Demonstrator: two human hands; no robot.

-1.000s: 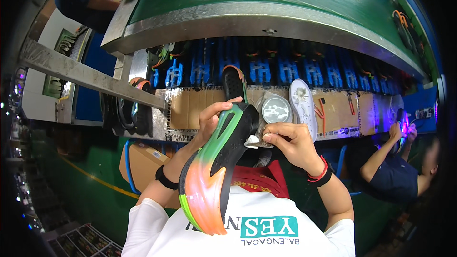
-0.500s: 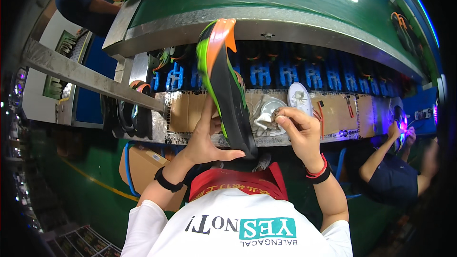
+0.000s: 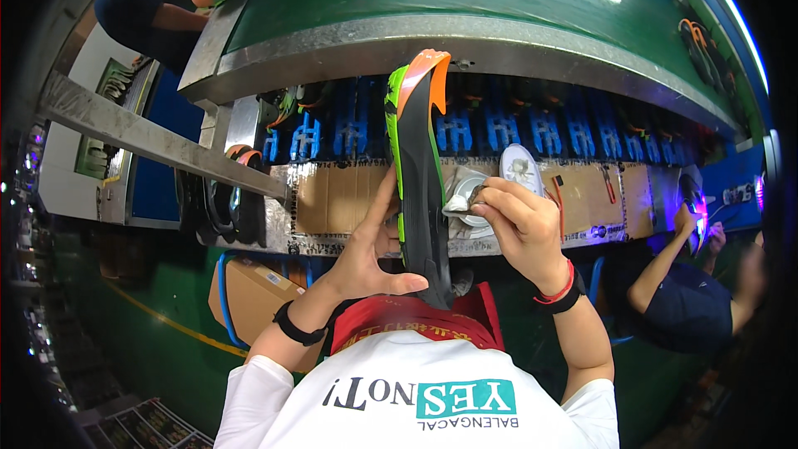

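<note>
Upright in front of me stands a long black shoe (image 3: 421, 170) with a lime green edge and an orange tip at its far end. My left hand (image 3: 366, 258) is closed round its near part, thumb across the side facing me and fingers along the green edge. In a pinch, my right hand (image 3: 522, 220) holds a small pale cloth (image 3: 462, 192) close to the shoe's right side; whether they touch I cannot tell. Beneath that hand is a round light-coloured dish (image 3: 478, 229), partly covered. Just beyond it lies a white oval tray (image 3: 519, 168) with greyish bits inside.
Cardboard (image 3: 337, 199) covers the bench, with a red-handled tool (image 3: 559, 199) on it. Blue racks (image 3: 455, 131) holding shoes line the back, below a green conveyor belt (image 3: 465, 0). At right a co-worker (image 3: 682, 291) handles a shoe under violet light. A carton (image 3: 253, 295) stands at left.
The shoe has shifted to the right and turned slightly, its orange tip now further right. My right hand has brought the cloth a little left, nearer the shoe.
</note>
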